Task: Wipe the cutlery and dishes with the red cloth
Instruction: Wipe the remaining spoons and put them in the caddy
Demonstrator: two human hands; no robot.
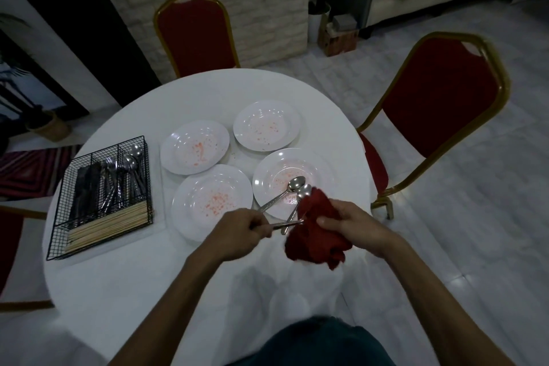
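Grip first: left hand (237,232) is curling tight round a bunch of cutlery handles (280,225), low centre of the frame. Right hand (353,226) is bunching the red cloth (318,238) round the far end of one of them. Two spoons (297,183) are fanning up from that left grip over the lower-right plate (323,169); whether they are resting on it I cannot tell.

To my eye the wiping is going one piece at a time. It should go best with the cloth closing fully round the metal and sliding along its length while the left grip is holding steady. Those loose spoons are looking liable to slip and clatter onto the plate.

Moving outward: three more plates (172,154) are sitting mid-frame on the white table (118,276), all four speckled orange-red and not yet wiped. Wire basket (98,244) of cutlery and chopsticks is standing at the left, well apart from the hands. Red chairs (439,98) are ringing the table.
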